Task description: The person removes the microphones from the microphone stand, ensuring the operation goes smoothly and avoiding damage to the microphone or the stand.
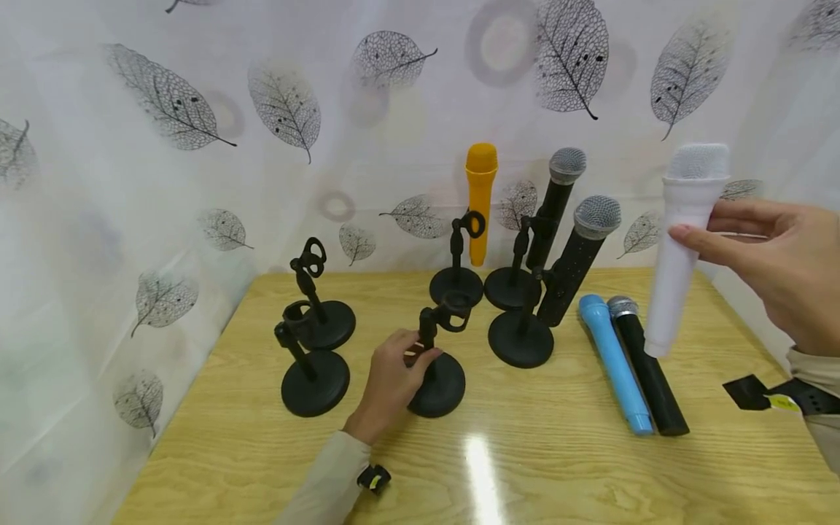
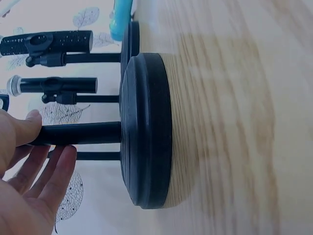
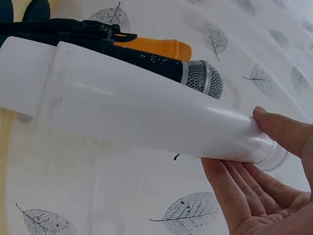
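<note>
My right hand (image 1: 781, 255) pinches a white microphone (image 1: 682, 248) near its head and holds it in the air above the right side of the table, head up. In the right wrist view the white microphone (image 3: 132, 107) lies between thumb and fingers. With thumb and fingers my left hand (image 1: 394, 375) grips the upright post of a black microphone stand (image 1: 438, 386). The stand's round base (image 2: 146, 132) rests on the table in the left wrist view. Its ring clip (image 1: 454, 313) holds no microphone.
Two other black stands (image 1: 315, 386) are at the left. Behind, three stands carry an orange microphone (image 1: 482, 189) and two black ones with silver heads (image 1: 597, 217). A blue microphone (image 1: 617, 364) and a black microphone (image 1: 650, 372) lie on the table (image 1: 558, 467). A leaf-patterned curtain (image 1: 394, 109) hangs behind.
</note>
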### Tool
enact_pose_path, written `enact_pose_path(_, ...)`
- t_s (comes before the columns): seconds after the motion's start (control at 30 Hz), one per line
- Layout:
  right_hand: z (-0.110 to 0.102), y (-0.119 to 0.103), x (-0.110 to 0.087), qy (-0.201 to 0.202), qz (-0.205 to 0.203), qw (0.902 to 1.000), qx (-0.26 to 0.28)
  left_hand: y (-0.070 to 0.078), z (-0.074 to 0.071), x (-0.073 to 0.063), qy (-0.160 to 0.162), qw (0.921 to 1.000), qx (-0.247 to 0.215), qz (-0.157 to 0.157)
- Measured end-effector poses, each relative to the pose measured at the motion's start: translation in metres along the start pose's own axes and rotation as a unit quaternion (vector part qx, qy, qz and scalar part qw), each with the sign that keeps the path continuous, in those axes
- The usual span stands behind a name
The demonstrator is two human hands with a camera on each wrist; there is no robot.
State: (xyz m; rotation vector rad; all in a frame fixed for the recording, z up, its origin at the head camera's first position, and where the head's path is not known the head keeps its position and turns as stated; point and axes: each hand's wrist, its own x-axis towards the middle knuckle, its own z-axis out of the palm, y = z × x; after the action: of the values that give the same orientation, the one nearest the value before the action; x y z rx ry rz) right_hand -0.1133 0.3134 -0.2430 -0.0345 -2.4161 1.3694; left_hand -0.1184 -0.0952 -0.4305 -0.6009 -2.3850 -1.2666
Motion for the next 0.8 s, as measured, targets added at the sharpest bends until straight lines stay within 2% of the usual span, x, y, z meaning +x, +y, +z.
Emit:
enact_pose_path(0.17, -0.003, 0.011, 0.001, -0.004, 0.009, 0.9994, -0.032, -0.005, -0.003, 0.005, 0.020, 0.9997, 0.013, -0.004)
enact_pose_path(0.4, -0.008, 0.031, 0.005, -0.006, 0.011, 0.9998, -0.016, -0.011, -0.007, 0.012, 0.043, 0.9986, 0.020, -0.021)
enact_pose_path(0.63, -0.012, 0.050, 0.009, -0.015, 0.020, 0.9997, -0.006, -0.021, -0.008, 0.022, 0.064, 0.9959, 0.037, -0.051)
enact_pose_path(0.8, -0.012, 0.067, 0.012, -0.027, 0.038, 0.9975, -0.053, -0.028, -0.009, 0.030, 0.084, 0.9940, 0.049, -0.050)
